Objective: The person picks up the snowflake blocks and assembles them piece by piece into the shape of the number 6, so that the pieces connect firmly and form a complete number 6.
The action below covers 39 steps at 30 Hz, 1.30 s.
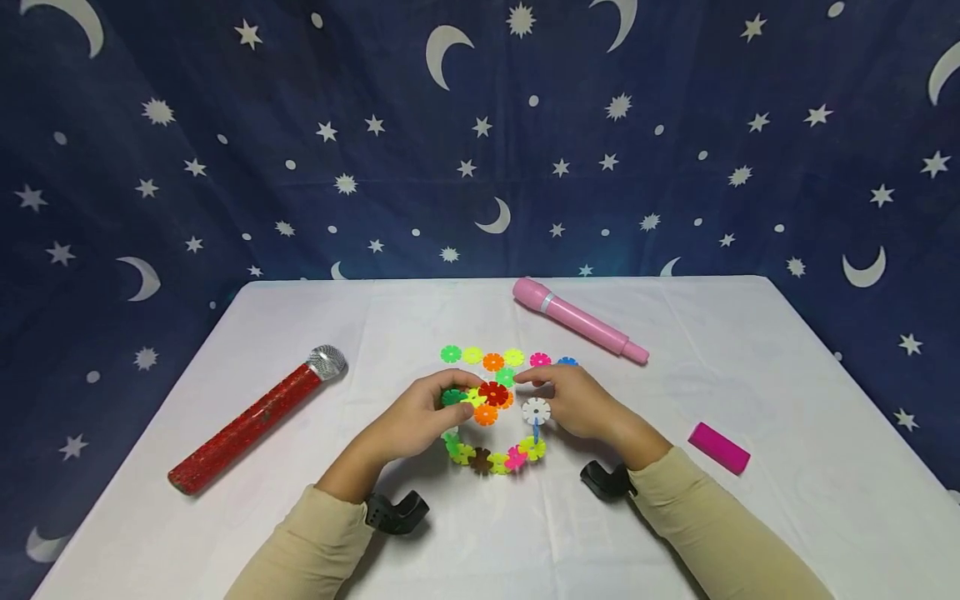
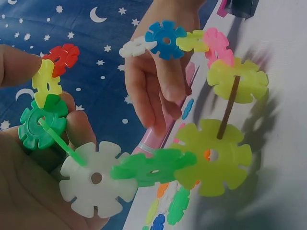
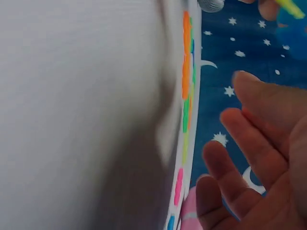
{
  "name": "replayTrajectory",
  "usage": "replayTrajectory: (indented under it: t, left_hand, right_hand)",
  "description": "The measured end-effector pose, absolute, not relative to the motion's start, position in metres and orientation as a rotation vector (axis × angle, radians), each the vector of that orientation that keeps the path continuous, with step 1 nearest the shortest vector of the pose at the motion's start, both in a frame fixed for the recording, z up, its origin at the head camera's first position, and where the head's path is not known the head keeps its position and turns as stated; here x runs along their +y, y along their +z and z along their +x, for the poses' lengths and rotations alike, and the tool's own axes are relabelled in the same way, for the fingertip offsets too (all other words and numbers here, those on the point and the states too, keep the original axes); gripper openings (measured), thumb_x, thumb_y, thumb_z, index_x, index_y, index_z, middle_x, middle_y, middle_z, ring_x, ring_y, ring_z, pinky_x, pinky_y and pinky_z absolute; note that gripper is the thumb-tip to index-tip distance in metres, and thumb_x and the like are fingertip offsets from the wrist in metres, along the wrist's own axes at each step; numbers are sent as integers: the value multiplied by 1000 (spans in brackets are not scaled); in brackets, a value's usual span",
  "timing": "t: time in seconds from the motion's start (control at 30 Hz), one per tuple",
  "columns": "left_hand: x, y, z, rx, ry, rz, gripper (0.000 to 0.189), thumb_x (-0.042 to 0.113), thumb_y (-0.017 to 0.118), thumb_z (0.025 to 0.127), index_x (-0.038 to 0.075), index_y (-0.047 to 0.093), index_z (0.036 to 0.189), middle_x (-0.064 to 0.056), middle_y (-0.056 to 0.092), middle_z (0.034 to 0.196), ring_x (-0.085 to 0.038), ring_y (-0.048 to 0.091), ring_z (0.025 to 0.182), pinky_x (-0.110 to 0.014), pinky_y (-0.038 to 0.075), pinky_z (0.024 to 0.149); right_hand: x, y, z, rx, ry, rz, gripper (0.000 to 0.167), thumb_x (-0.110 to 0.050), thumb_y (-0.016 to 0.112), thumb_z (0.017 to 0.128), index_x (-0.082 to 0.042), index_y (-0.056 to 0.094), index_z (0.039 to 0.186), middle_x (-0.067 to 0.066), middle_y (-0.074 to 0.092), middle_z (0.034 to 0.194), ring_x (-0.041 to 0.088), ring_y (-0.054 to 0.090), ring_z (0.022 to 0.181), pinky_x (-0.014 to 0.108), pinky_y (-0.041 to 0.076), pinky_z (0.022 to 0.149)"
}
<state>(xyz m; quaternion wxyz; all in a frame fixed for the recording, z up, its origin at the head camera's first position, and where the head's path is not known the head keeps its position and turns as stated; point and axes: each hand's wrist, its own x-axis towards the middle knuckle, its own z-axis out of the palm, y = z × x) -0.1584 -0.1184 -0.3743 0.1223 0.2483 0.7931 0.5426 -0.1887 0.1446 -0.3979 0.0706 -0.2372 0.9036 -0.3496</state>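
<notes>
My left hand pinches a chain of slotted flower-shaped plastic discs near one end, thumb against a yellow disc. The red disc forms that end, and a dark green disc rests by the curled fingers. From there the chain curves through white, green, yellow, brown and pink discs to a blue disc and a white disc at the other end. Close to this white end is my right hand; its fingers are loosely bent and hold nothing.
Loose discs lie beyond the hands, including a green disc, a pink disc and an orange disc. A red microphone lies left, a pink microphone-shaped stick at the back, a magenta cylinder right.
</notes>
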Motion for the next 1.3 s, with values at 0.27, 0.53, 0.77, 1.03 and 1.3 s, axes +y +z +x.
replayTrajectory:
  t: [0.27, 0.53, 0.77, 1.03, 1.3]
  left_hand:
    - [-119, -375, -159, 2293, 1608, 778, 33, 9, 56, 93, -3, 61, 124, -10, 64, 115, -22, 57, 95, -36, 48, 85]
    - [-120, -376, -159, 2277, 1614, 771, 34, 9, 56, 93, -3, 61, 124, -10, 64, 117, -22, 58, 97, -37, 49, 86]
    - [-120, -377, -159, 2291, 1592, 763, 33, 10, 56, 94, -2, 61, 125, -10, 64, 118, -22, 58, 94, -35, 49, 84]
    - [-118, -380, -159, 2300, 1574, 749, 33, 10, 57, 94, -1, 61, 125, -9, 64, 118, -22, 57, 92, -35, 50, 83]
    - [-117, -381, -160, 2318, 1547, 745, 32, 12, 58, 94, 3, 63, 125, -7, 63, 115, -22, 54, 88, -33, 47, 78]
  right_hand:
    - [133, -401, -203, 2597, -942, -954, 43, 1, 76, 86, -7, 69, 127, 3, 69, 117, 26, 65, 104, 43, 52, 93]
    - [131, -402, -208, 2551, -879, -1123, 34, -10, 78, 87, -6, 72, 120, -4, 71, 102, 15, 62, 91, 35, 52, 85]
    - [135, -402, -201, 2678, -824, -981, 54, 24, 68, 68, -2, 71, 115, 4, 71, 108, 27, 63, 102, 44, 51, 92]
    - [144, -399, -200, 2705, -1013, -677, 24, 8, 65, 87, -3, 70, 107, 0, 60, 88, 19, 56, 84, 34, 50, 81]
    - [159, -375, -191, 2651, -1600, -542, 18, -9, 77, 88, 0, 68, 100, 11, 66, 81, 24, 63, 68, 28, 51, 62]
